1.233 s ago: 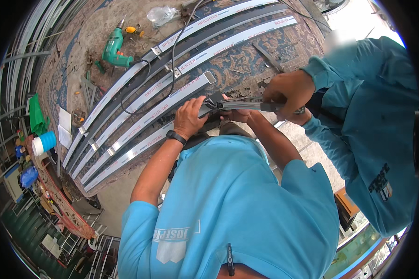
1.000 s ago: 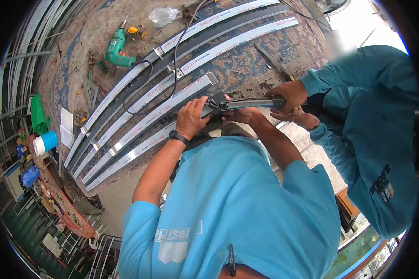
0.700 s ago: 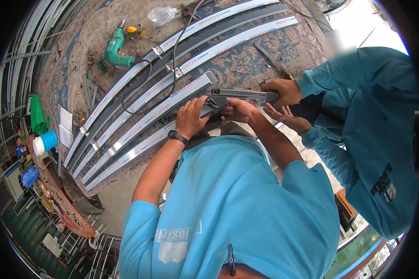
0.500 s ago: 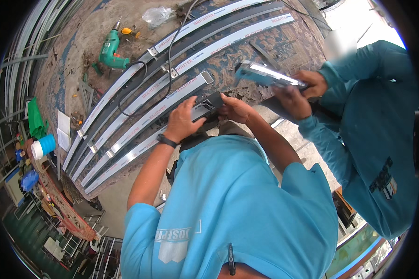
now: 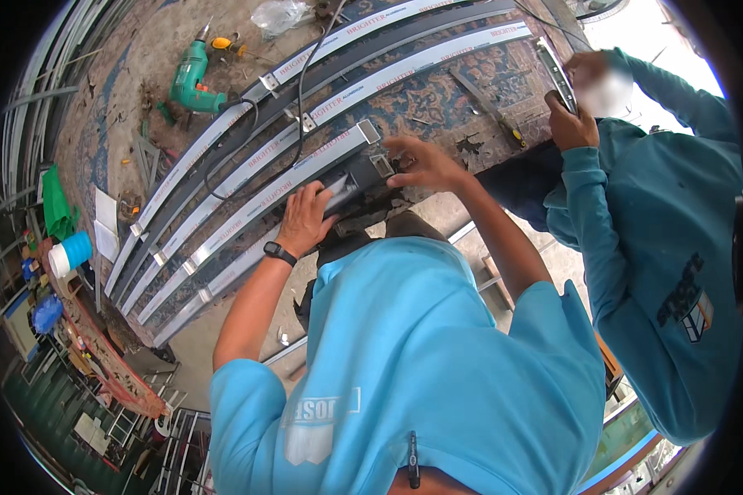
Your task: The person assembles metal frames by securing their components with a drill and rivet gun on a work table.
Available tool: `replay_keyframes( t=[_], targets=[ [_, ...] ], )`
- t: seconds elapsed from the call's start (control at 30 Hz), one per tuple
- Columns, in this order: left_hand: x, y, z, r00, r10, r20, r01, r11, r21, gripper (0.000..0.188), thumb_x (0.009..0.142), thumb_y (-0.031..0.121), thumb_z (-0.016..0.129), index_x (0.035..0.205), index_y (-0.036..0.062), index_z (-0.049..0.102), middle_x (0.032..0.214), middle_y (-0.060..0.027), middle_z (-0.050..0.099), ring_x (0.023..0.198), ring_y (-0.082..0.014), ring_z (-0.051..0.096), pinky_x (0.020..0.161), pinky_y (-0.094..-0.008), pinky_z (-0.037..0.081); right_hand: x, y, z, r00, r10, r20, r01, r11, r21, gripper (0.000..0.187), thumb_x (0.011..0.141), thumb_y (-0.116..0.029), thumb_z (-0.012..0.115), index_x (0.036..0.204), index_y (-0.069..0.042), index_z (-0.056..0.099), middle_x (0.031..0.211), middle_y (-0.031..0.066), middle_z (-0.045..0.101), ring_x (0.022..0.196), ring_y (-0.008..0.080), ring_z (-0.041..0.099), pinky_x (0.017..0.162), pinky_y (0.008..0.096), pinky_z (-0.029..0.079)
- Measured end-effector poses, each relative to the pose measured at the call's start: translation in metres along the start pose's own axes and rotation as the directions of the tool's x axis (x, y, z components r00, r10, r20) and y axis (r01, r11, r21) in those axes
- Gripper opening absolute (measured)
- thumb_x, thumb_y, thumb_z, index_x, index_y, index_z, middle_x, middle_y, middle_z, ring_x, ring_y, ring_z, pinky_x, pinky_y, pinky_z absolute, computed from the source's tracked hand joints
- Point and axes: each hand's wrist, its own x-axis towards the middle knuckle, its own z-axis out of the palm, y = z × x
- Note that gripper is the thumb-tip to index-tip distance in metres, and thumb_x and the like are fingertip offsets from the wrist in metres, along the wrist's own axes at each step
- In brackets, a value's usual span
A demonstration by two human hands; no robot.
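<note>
My left hand (image 5: 304,219) grips the nearest aluminium profile (image 5: 233,271) from above, thumb on the side toward me. This long bar is partly covered with printed protective film, and its dark, hollow end (image 5: 381,165) points right. Just beside that end, my right hand (image 5: 425,165) is open, thumb and fingers apart with nothing held. Another film-covered profile (image 5: 260,198) lies just beyond, its square end near my right fingers. Whether my right fingertips touch the bar end is hard to tell.
Curved film-covered profiles (image 5: 351,101) lie farther back, crossed by a dark cable (image 5: 301,107). A green power drill (image 5: 191,78) lies far left. At right a co-worker (image 5: 644,214) holds a flat, light-edged object (image 5: 556,74). A yellow-handled tool (image 5: 491,107) lies on the patterned tabletop.
My right hand has come off the near profile's end, which now shows its hollow opening. My left hand has shifted slightly left. The co-worker's hands have lifted the flat object away to the far right.
</note>
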Motion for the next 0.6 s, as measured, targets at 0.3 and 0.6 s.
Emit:
replay_keyframes(
  t=[0.3, 0.6],
  targets=[
    [-0.037, -0.010, 0.005, 0.983, -0.176, 0.048, 0.175, 0.984, 0.030, 0.078, 0.081, 0.017, 0.083, 0.151, 0.0107, 0.048, 0.137, -0.0140, 0.052, 0.124, -0.0358, 0.049, 0.103, -0.0486, 0.040, 0.014, 0.002, 0.001, 0.984, -0.146, 0.104, 0.178, 0.852, -0.492, 0.059, 0.078, -0.018, 0.082, 0.134, -0.012, 0.062, 0.120, 0.0113, 0.063, 0.117, 0.0328, 0.063, 0.096, 0.0450, 0.053],
    [-0.036, -0.017, 0.005, 0.984, -0.174, 0.025, 0.174, 0.985, 0.004, 0.081, 0.080, 0.015, 0.084, 0.152, 0.0117, 0.049, 0.138, -0.0108, 0.052, 0.124, -0.0351, 0.048, 0.105, -0.0489, 0.038, 0.025, 0.018, -0.002, 0.963, -0.186, 0.196, 0.265, 0.793, -0.548, 0.049, 0.088, -0.029, 0.076, 0.133, -0.013, 0.062, 0.121, 0.0079, 0.064, 0.114, 0.0321, 0.065, 0.094, 0.0457, 0.054]
  ],
)
